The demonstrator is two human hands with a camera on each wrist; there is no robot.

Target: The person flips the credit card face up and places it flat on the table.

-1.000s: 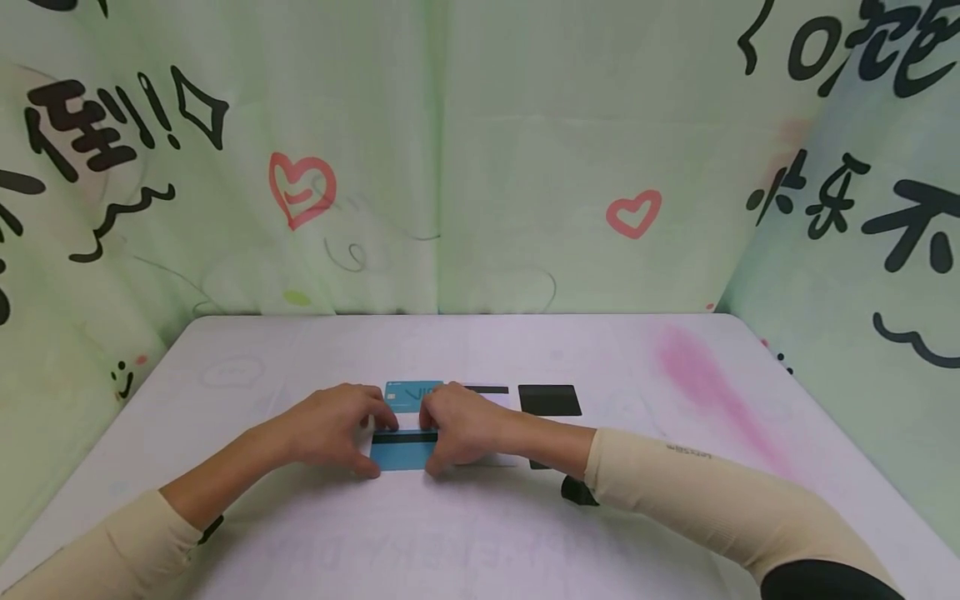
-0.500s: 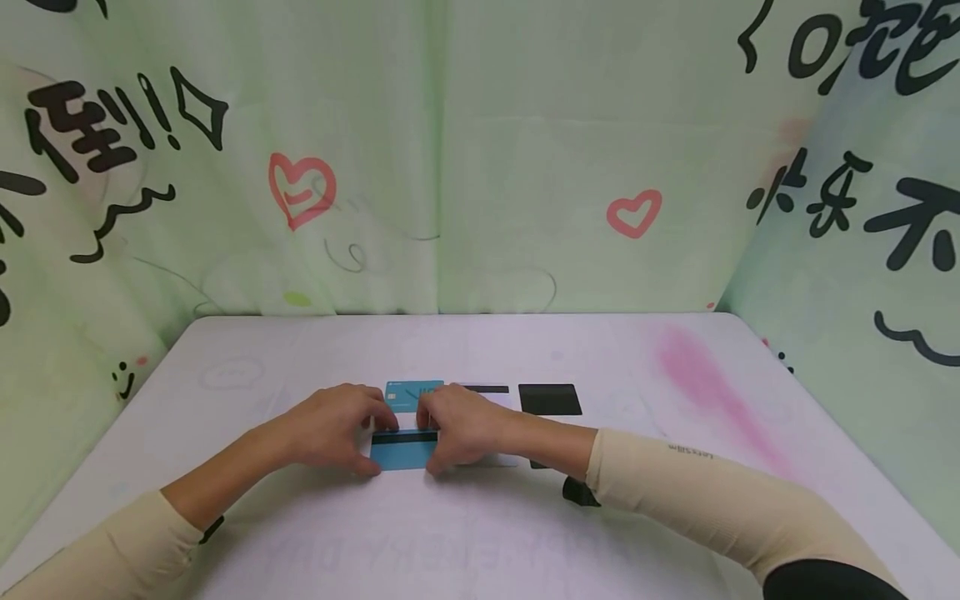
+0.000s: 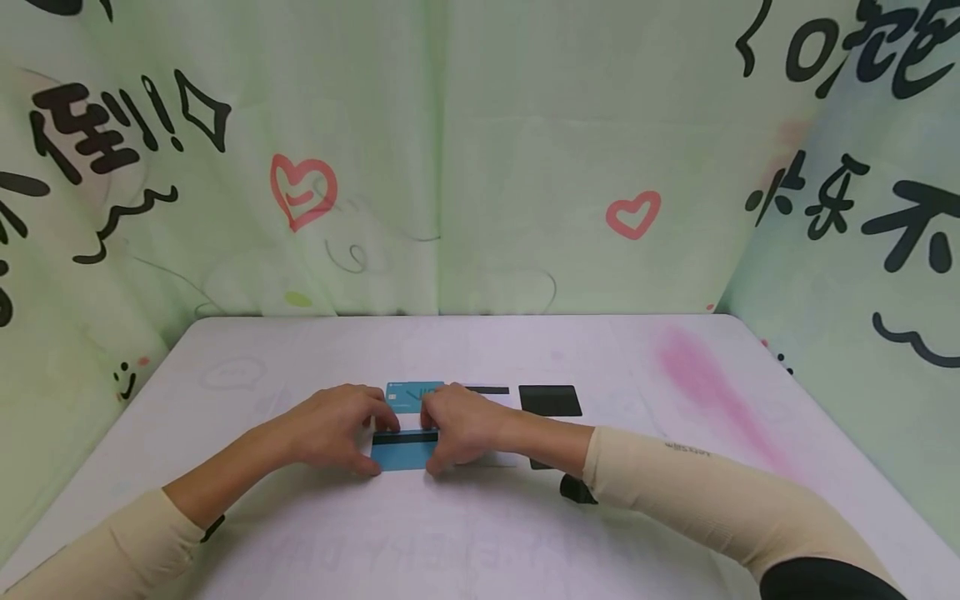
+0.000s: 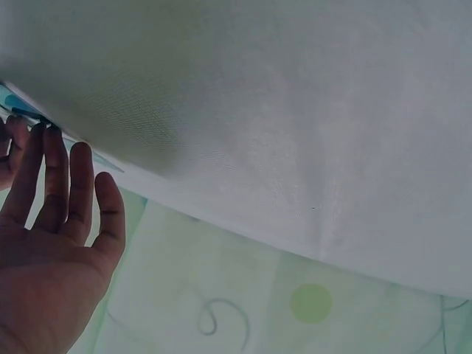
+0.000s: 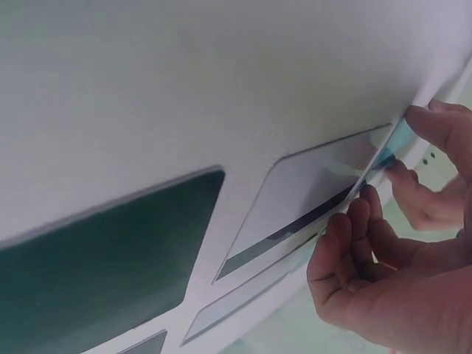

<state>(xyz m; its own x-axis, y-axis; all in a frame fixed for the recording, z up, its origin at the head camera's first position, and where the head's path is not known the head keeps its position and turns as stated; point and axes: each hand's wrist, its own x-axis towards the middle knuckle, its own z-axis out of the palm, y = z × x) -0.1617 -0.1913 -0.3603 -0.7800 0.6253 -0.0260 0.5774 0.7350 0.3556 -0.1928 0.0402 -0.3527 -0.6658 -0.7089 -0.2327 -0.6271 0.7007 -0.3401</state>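
A blue bank card (image 3: pixel 405 454) with a dark magnetic stripe lies at the near left of a group of cards. My left hand (image 3: pixel 333 427) grips its left end, thumb at the near corner and fingers at the far one. At the opposite end my right hand (image 3: pixel 465 423) holds the card the same way, thumb near and curled fingers far. Just beyond is another blue card (image 3: pixel 405 397) with a chip, its right end behind the right hand. A white card (image 5: pixel 310 184) with a dark stripe lies under the right hand, beside the held card.
At the back, a white card (image 3: pixel 495 397) with a dark stripe and a black card (image 3: pixel 550 400) continue the row. A second dark card (image 5: pixel 118 265), mostly behind the right forearm in the head view, lies nearer. Printed curtain (image 3: pixel 525 167) stands behind the white table (image 3: pixel 300 533).
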